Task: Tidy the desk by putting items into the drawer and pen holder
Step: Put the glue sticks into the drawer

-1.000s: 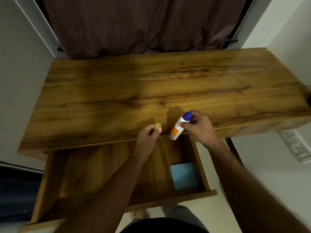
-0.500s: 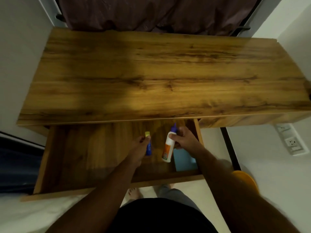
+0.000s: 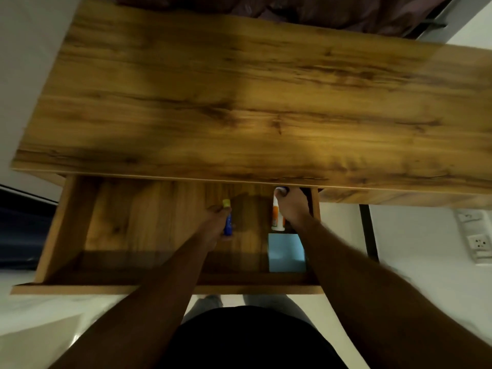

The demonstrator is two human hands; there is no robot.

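The wooden drawer (image 3: 66,222) stands pulled out below the desk top (image 3: 239,102). Inside it, my left hand (image 3: 217,222) grips a small blue tube with a yellow cap (image 3: 227,219), near the drawer's middle. My right hand (image 3: 292,206) holds a white glue bottle with an orange label (image 3: 277,215) in the drawer's far right corner; its blue cap is partly hidden under the desk edge. A light blue pad of paper (image 3: 286,253) lies on the drawer floor just in front of the bottle. No pen holder is in view.
The drawer's left half shows bare wood. A dark curtain (image 3: 319,12) hangs behind the desk. Wall sockets (image 3: 479,243) sit on the white wall at the right. A black desk leg (image 3: 368,233) runs down beside the drawer.
Both hands have come down from the desk's front edge into the drawer with their items. The glue bottle has moved back towards the far right corner.
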